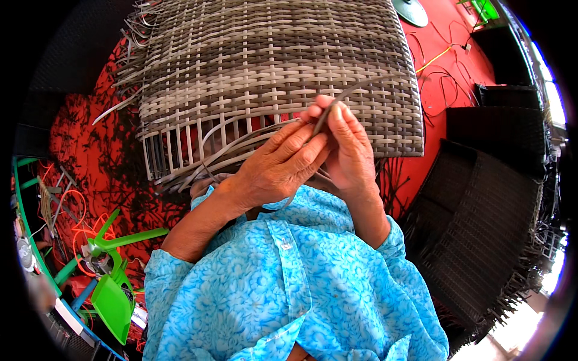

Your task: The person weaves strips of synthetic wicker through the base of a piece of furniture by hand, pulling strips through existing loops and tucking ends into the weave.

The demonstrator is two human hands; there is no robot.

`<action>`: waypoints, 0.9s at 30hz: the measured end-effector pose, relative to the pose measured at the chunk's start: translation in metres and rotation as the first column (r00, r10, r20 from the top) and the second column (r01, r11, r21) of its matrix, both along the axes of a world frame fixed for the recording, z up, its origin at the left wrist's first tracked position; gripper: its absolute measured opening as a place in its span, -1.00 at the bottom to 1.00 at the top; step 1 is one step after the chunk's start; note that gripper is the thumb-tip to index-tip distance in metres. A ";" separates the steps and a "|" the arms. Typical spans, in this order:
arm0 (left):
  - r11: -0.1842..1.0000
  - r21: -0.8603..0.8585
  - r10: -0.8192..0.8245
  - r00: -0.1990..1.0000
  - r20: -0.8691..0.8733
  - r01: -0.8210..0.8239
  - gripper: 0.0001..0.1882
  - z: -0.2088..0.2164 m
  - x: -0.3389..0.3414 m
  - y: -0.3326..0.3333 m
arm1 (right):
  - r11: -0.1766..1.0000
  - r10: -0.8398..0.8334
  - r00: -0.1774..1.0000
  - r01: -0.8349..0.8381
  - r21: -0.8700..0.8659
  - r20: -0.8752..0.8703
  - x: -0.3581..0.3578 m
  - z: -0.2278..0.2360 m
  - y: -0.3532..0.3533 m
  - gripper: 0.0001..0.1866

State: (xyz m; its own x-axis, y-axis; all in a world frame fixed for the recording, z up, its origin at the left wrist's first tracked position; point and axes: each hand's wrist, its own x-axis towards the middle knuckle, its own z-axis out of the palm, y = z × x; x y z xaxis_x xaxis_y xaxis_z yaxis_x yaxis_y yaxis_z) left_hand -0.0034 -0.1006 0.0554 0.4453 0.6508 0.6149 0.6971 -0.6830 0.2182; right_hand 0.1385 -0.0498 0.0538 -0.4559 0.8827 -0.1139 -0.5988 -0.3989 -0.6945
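Both my hands meet over the near edge of a woven wicker panel [289, 72] in grey-brown flat strands. My left hand [280, 159] has its fingers closed around a dark weaving strand [361, 85]. The thumb and fingers of my right hand [350, 147] pinch the same strand beside it. From my fingers the strand runs out to the upper right across the panel. Below my left hand, several loose strands [223, 161] curve along the panel's unwoven near-left corner, where bare upright strands [171, 147] show.
Dark woven furniture pieces [481, 222] stand at the right. A green plastic fan [111, 253] lies at the lower left near tangled orange cord [75, 207]. Dark strand scraps cover the red floor [78, 129] at left. A yellow cable [433, 59] runs at upper right.
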 end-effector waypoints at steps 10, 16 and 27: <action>0.919 -0.210 0.368 0.916 0.159 -0.333 -0.64 -0.013 -0.046 0.003 | 0.909 -0.416 0.888 0.414 0.054 0.193 0.143 0.035 0.073 -0.75; 0.837 -0.541 0.347 0.845 0.407 -0.083 -0.58 -0.043 -0.030 0.011 | 0.620 -0.775 0.367 0.285 0.731 0.515 0.215 0.082 0.090 -0.72; 0.875 -0.469 -0.009 0.972 0.236 0.122 -0.52 -0.073 0.026 0.018 | 0.800 -0.341 0.216 -0.444 0.403 0.915 0.116 0.035 0.066 -0.76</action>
